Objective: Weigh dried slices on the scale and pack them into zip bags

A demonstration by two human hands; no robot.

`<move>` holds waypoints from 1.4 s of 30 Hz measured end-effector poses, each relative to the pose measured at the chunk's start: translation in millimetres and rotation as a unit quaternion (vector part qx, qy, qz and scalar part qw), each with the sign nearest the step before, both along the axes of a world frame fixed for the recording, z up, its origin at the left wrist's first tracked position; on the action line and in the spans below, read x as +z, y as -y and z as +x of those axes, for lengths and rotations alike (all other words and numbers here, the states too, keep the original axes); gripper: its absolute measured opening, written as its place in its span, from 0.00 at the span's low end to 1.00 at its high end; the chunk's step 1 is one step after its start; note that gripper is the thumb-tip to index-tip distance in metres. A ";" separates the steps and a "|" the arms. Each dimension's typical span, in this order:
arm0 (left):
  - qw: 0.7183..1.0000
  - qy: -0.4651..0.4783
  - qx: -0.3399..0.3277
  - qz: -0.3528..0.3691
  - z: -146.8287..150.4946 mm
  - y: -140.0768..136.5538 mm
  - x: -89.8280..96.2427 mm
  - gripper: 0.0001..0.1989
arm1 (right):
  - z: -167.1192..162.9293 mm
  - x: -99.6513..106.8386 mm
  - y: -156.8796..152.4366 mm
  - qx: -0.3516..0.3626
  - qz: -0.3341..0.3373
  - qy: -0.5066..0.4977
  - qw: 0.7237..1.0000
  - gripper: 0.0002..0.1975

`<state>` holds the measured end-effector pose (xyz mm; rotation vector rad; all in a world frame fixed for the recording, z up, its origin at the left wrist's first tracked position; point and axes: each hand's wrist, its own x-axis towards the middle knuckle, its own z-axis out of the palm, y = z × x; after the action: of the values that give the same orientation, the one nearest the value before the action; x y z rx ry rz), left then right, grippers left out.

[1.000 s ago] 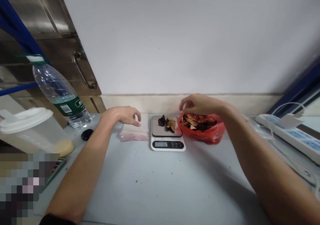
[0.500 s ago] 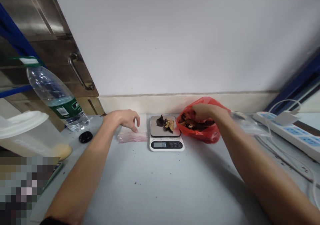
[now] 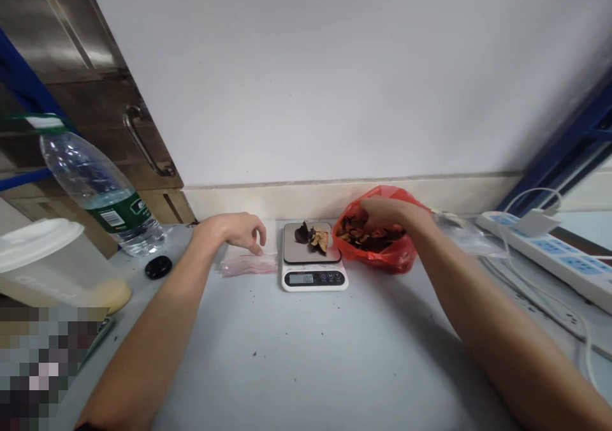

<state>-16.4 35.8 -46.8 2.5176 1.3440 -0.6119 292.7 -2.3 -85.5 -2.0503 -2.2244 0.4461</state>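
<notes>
Nearest is a pale grey surface (image 3: 287,380), scattered with small dark crumbs, with two bare forearms reaching forward across it. At the left stands a translucent cup (image 3: 43,271) with a white lid, and beyond it lies a round black disc (image 3: 158,267).

Farther in, at the centre, sits a white kitchen scale (image 3: 314,278), its lit display seeming to read 10.0. On its plate rest a few dry, curled brown pieces (image 3: 319,241), some dark, some tan. Just left of the scale, the left hand (image 3: 241,232) arches over a flat stack of clear plastic bags (image 3: 248,264), its thumb and index finger apart and holding nothing visible; whether they touch the stack is unclear. Just right of the scale, the right hand (image 3: 382,213) reaches into an open red plastic bag (image 3: 382,262) of similar pieces. Its fingers are hidden there, so I cannot tell whether they grip anything.

Judging by this, a small portion is on the scale while far more is left in the red bag; no filled clear bag is visible. A water bottle (image 3: 90,176) and a power strip (image 3: 545,246) flank the scene, before a plain wall (image 3: 310,87).
</notes>
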 end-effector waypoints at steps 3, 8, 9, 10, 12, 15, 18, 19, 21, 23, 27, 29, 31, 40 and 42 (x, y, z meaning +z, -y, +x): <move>1.000 0.001 -0.001 0.003 -0.6 -2.1 -2.2 0.17 | -4.3 15.3 6.3 -0.049 -0.036 0.065 0.996 0.05; 1.000 -0.011 0.005 0.010 0.1 -4.5 -7.3 0.13 | -11.5 35.8 19.5 -0.041 -0.059 0.121 0.990 0.06; 1.000 -0.010 0.007 0.009 0.0 -4.3 -7.3 0.12 | -12.8 38.4 21.2 -0.034 -0.049 0.119 0.991 0.07; 1.000 -0.004 0.008 0.009 0.0 -3.8 -6.8 0.12 | -14.5 40.8 22.6 -0.027 -0.035 0.113 0.993 0.09; 1.000 0.013 0.006 0.013 0.7 -2.1 -5.2 0.11 | -19.0 44.9 24.5 -0.013 -0.002 0.095 0.995 0.13; 1.000 0.014 0.008 0.016 4.8 0.7 -4.7 0.11 | -29.4 50.8 27.0 0.027 0.035 0.056 0.997 0.18; 1.000 -0.015 0.008 0.011 9.4 1.8 -7.3 0.08 | -40.9 55.1 29.5 0.073 0.050 0.019 0.996 0.17; 1.000 -0.017 0.006 0.010 9.9 1.7 -7.8 0.07 | -44.0 55.7 30.1 0.082 0.058 0.008 0.995 0.16; 1.000 -0.013 0.002 0.013 8.0 1.1 -7.0 0.07 | -48.7 55.7 30.3 0.093 0.081 -0.012 0.992 0.13; 1.000 -0.002 -0.001 0.025 3.1 0.3 -3.3 0.08 | -51.9 54.2 29.3 0.102 0.104 -0.028 0.989 0.11; 0.994 0.072 -0.013 0.079 -7.4 0.1 8.8 0.10 | -58.4 48.1 25.5 0.128 0.150 -0.062 0.978 0.11; 0.987 0.128 -0.029 0.093 -9.2 1.3 13.5 0.12 | -64.4 43.3 23.9 0.155 0.157 -0.096 0.971 0.11; 0.976 0.190 -0.040 0.098 -8.5 3.2 15.8 0.14 | -72.9 37.6 23.2 0.187 0.148 -0.138 0.961 0.13; 0.913 0.365 -0.060 0.172 -1.4 10.5 12.0 0.09 | -111.3 20.0 23.5 0.196 0.072 -0.147 0.967 0.14; 0.879 0.420 -0.067 0.214 1.4 13.1 11.4 0.07 | -112.6 18.2 19.9 0.124 0.130 -0.130 0.975 0.15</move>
<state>-15.0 22.7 -35.5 2.6589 1.0174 0.7930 180.1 -22.2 -67.3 -1.5019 -2.2460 0.3906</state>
